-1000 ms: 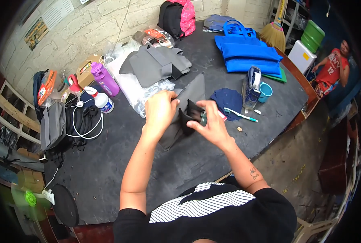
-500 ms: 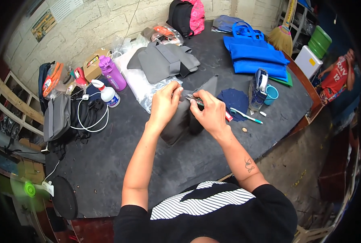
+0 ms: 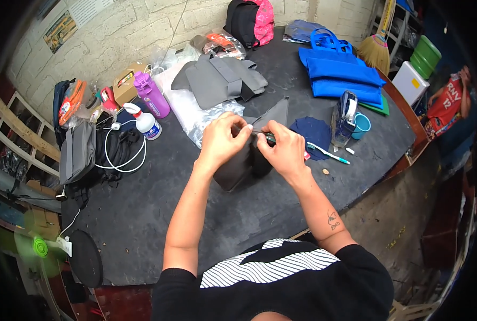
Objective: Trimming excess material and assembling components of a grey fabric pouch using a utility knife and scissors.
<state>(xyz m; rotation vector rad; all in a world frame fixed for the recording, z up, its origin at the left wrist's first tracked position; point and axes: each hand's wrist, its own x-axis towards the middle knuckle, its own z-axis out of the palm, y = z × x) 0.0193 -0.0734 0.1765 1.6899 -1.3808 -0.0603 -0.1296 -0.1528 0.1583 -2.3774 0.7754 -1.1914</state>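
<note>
A dark grey fabric piece (image 3: 232,175), shaped like a bag, stands on the table in front of me, with a pointed flap (image 3: 277,114) rising at its far side. My left hand (image 3: 223,138) is closed, thumb and forefinger pinching the fabric's upper edge. Close beside it, my right hand (image 3: 285,148) also pinches that edge. A small dark tool (image 3: 271,138) shows under its fingers; its tip is hidden, and I cannot tell its exact kind. Behind the hands lie more grey fabric pieces (image 3: 209,88) with straps.
On the right are a navy cloth (image 3: 309,132), a toothbrush (image 3: 329,153), a tape dispenser (image 3: 345,120), a cup (image 3: 361,125) and blue bags (image 3: 342,77). A spray bottle (image 3: 147,124), purple bottle (image 3: 151,96) and white cable (image 3: 121,170) are left. A person (image 3: 448,99) is far right.
The right hand's fingers have come down onto the fabric edge, and the light tool tip seen between them before is hidden. My left fingertips have shifted slightly right, toward the right hand.
</note>
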